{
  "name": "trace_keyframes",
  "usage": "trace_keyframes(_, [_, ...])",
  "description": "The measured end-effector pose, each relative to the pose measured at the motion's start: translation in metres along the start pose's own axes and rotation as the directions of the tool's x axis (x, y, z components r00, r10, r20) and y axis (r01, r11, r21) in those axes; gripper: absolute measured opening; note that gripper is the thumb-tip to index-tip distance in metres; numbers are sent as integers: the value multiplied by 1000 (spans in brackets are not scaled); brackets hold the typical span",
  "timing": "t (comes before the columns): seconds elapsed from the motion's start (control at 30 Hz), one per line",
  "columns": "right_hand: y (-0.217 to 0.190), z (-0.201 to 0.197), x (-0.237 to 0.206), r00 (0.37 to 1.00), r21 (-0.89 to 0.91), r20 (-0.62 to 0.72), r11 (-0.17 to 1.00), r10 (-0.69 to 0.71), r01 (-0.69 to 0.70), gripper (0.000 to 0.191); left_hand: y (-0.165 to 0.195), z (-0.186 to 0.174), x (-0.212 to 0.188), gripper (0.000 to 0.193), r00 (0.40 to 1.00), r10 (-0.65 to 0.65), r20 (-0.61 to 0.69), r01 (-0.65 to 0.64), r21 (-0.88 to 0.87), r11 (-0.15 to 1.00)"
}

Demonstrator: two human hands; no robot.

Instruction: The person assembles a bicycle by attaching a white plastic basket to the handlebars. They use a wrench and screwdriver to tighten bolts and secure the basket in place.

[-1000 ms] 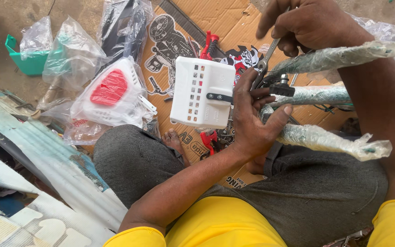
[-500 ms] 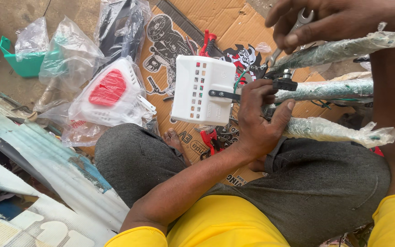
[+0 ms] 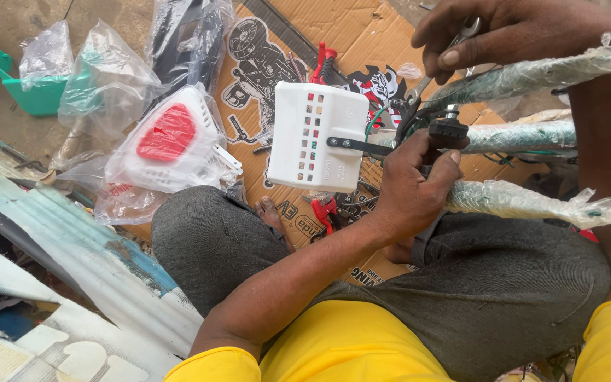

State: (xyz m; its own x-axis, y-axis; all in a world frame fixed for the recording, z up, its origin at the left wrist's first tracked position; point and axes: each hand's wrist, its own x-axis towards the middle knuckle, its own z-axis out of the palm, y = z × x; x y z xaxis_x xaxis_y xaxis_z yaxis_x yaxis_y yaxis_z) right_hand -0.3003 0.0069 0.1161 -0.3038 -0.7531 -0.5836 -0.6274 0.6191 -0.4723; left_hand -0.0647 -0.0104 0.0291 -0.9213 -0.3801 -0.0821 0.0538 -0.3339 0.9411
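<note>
Gripping a wrench (image 3: 454, 49), right hand (image 3: 510, 35) fingers; left hand (image 3: 408, 187) fingers closed round the wrapped bicycle frame (image 3: 532, 201).

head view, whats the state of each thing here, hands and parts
left hand: closed around the bike parts beside the black brake piece
right hand: grip shut on a metal wrench
white plastic basket: fixed to a black bracket, held above the cardboard
wrapped frame tubes: covered in clear plastic
white and red part: bagged, lying on the ground
green part: partly bagged
</note>
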Motion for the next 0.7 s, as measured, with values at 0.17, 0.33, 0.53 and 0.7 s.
trace_keyframes(0.17, [18, -10, 13, 979, 7, 177, 994, -104, 105, 40, 0, 0, 7, 18, 999, 44, -9, -44, 33, 998])
trace_keyframes(0.33, [30, -8, 24, 970, 125, 108, 971, -216, 202, 38, -3, 1, 10, 18, 995, 92, -26, -92, 19, 996])
trace_keyframes(0.53, [26, 34, 54, 997, 569, -76, 819, -30, 68, 39, -7, 0, 14, 17, 989, 151, 2, -150, 81, 985])
trace_keyframes(0.7, [33, 62, 88, 987, 675, 121, 720, 107, -161, 40, -8, 3, 16, 18, 986, 162, -25, -160, 66, 985])
